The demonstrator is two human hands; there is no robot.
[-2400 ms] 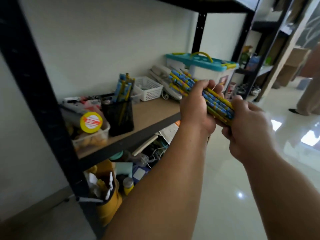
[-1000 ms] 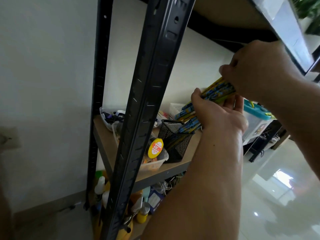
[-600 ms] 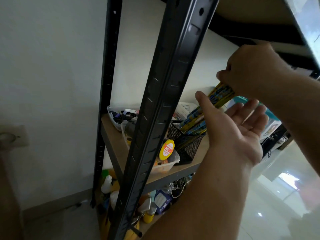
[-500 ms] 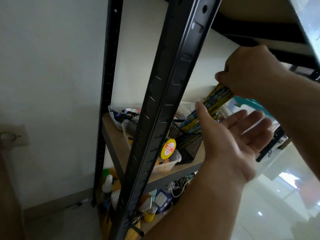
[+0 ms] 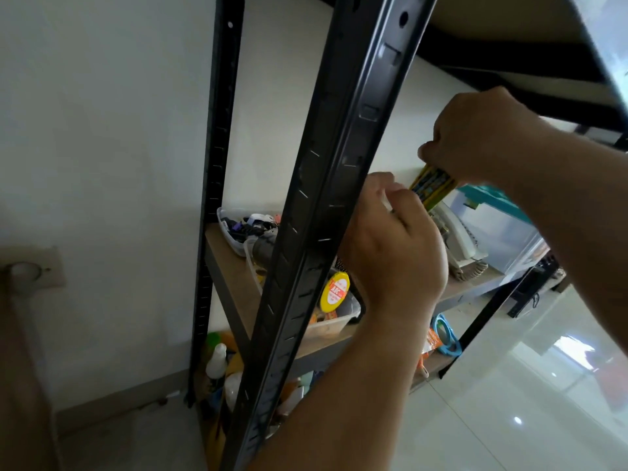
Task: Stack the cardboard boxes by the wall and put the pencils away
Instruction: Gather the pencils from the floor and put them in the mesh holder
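Right hand [image 5: 475,137] grips pencils [image 5: 433,190]; left hand [image 5: 390,253] beside black upright [image 5: 339,164].

Bright glare pools on the glossy floor [image 5: 530,385] while the shelves [image 5: 231,266] sit dim and the near post [image 5: 326,205] bows, blurred.

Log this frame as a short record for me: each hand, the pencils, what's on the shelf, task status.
right hand: grips the pencils from above, over the shelf
left hand: raised just below them, fingers curled; whether it holds anything is unclear
pencils: blue and yellow bundle, tilted, lower ends hidden behind the left hand
shelf: clear tub, white telephone, teal-lidded box
status: pencils not yet put away
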